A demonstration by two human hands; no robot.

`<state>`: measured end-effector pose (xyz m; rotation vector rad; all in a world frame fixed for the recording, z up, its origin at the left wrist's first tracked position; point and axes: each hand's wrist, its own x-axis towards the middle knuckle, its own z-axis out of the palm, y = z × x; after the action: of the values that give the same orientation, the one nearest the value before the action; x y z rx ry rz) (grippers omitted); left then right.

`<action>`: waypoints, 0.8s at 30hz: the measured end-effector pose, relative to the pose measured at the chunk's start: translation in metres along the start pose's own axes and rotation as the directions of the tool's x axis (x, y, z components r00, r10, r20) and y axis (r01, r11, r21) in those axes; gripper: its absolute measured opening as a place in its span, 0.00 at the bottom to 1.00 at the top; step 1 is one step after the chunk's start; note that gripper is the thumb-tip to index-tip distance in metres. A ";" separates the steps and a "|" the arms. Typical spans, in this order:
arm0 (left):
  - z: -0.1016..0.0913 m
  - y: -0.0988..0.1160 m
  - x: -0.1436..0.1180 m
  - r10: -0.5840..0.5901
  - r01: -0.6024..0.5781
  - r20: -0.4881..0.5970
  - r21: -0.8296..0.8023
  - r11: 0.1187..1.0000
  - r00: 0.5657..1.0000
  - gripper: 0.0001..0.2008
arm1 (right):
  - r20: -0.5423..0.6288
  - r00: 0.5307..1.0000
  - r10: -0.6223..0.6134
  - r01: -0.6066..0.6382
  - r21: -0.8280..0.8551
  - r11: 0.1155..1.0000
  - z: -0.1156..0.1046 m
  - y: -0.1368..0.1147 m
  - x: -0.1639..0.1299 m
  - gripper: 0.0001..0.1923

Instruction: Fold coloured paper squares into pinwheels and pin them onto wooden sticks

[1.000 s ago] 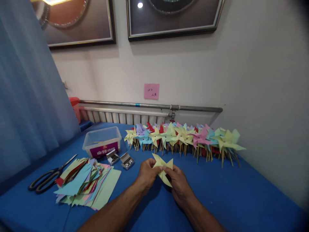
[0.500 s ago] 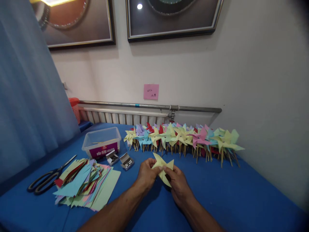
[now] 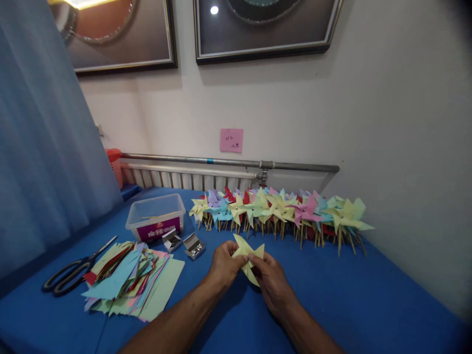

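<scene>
A pale yellow paper pinwheel (image 3: 252, 274) is held up above the blue cloth, its blades folded in toward the centre. My left hand (image 3: 225, 264) grips its left side, thumb pressed near the middle. From the right, my right hand (image 3: 273, 281) pinches it with the thumb also at the centre. The fingers behind the paper are hidden, and I cannot tell whether a stick or pin is there. Two small open boxes lie left of my hands: one with dark pins (image 3: 171, 240), the other with shiny thumbtacks (image 3: 194, 247).
Finished pinwheels (image 3: 276, 209) on sticks stand in rows at the back. A clear plastic tub (image 3: 155, 209) holds a few thin sticks. Stacked coloured paper (image 3: 132, 282) and black-handled scissors (image 3: 79, 270) lie at left. A metal pipe (image 3: 302, 167) and radiator run along the wall.
Both hands stay almost in place on the yellow pinwheel. Its right blades have shifted very slightly left; nothing else has visibly moved.
</scene>
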<state>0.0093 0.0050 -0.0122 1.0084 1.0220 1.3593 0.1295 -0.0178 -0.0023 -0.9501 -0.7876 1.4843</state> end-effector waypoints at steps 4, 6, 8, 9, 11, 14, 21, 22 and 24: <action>0.000 0.001 -0.001 -0.003 0.003 0.002 0.019 1.000 1.000 0.16 | -0.019 1.000 -0.003 0.003 -0.003 1.000 0.000 0.002 0.001 0.18; 0.000 0.002 -0.001 -0.012 0.012 0.009 0.008 1.000 1.000 0.16 | -0.025 1.000 -0.005 0.005 -0.011 1.000 -0.001 0.003 0.003 0.18; 0.000 0.004 -0.002 -0.025 0.025 0.024 -0.009 1.000 0.999 0.17 | -0.021 1.000 -0.012 0.011 -0.023 1.000 -0.002 0.004 0.004 0.17; 0.000 0.005 -0.002 -0.036 0.036 0.035 -0.019 0.999 0.999 0.18 | -0.017 1.000 -0.018 0.018 -0.030 0.999 -0.003 0.004 0.004 0.17; 0.000 0.008 -0.002 -0.068 0.070 0.057 -0.041 0.997 0.996 0.19 | -0.010 1.000 -0.026 0.026 -0.040 0.999 -0.004 0.004 0.005 0.17; -0.001 0.011 -0.003 -0.104 0.107 0.077 -0.047 0.993 0.992 0.17 | -0.021 0.999 -0.025 0.024 -0.046 0.999 -0.005 0.004 0.006 0.18; -0.002 0.008 -0.001 -0.078 0.078 0.032 0.008 0.997 0.996 0.13 | -0.055 0.997 -0.061 0.060 -0.033 0.998 -0.010 0.010 0.011 0.19; -0.001 0.008 -0.001 -0.070 0.070 0.024 0.008 0.998 0.997 0.13 | -0.057 0.997 -0.060 0.058 -0.036 0.998 -0.010 0.010 0.011 0.19; 0.000 0.009 -0.002 -0.063 0.063 0.012 0.010 0.998 0.998 0.12 | -0.056 0.997 -0.053 0.051 -0.044 0.998 -0.009 0.010 0.011 0.19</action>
<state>0.0071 0.0027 -0.0037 0.9829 1.0442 1.2967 0.1333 -0.0090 -0.0166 -0.9922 -0.7994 1.3949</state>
